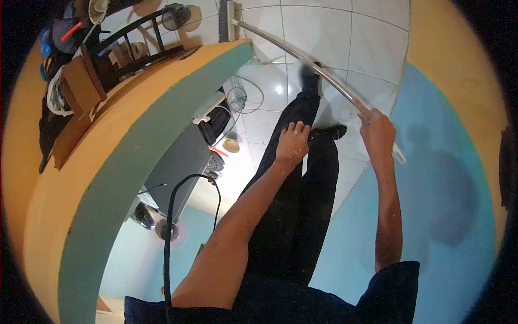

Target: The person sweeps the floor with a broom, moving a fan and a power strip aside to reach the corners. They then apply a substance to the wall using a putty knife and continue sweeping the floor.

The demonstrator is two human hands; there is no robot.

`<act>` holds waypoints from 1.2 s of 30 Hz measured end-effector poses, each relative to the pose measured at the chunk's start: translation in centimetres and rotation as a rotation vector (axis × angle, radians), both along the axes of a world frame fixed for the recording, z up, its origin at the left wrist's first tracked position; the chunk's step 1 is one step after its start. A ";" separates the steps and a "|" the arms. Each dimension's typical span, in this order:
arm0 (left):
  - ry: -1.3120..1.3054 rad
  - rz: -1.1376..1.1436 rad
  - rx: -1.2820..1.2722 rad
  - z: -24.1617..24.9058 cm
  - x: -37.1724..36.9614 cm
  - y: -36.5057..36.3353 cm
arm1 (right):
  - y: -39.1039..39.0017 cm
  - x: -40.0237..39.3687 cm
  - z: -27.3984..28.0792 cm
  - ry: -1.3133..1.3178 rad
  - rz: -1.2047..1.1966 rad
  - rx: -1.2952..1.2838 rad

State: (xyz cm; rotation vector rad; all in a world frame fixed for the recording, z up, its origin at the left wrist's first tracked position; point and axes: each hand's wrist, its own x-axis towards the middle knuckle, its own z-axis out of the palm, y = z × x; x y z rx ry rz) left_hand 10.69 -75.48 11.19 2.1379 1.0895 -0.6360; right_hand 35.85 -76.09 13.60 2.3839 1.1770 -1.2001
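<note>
My right hand (376, 132) is wrapped round the metal pole of a floor squeegee (324, 74), close to its white end cap. The pole slants away to the upper left. At its far end, a narrow white head with a dark strip lies on the tiles beside the wall's end. On my dark trousers (286, 227), around the knee, rests my left hand (293, 141), flat and holding nothing. One dark-covered foot (310, 75) is stretched forward next to the pole, partly blurred.
A green and orange wall edge (162, 108) curves along the left. Beyond it are a dark chair (145, 24) and cardboard (81, 83). Loose cables (245, 97) and a grey panel (178, 162) are at lower left. A blue wall (431, 178) rises on the right.
</note>
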 end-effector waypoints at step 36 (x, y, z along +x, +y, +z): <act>-0.015 -0.109 0.210 0.7 -10.7 -17.8 | -51.6 -9.3 14.8 -0.063 -0.450 -0.052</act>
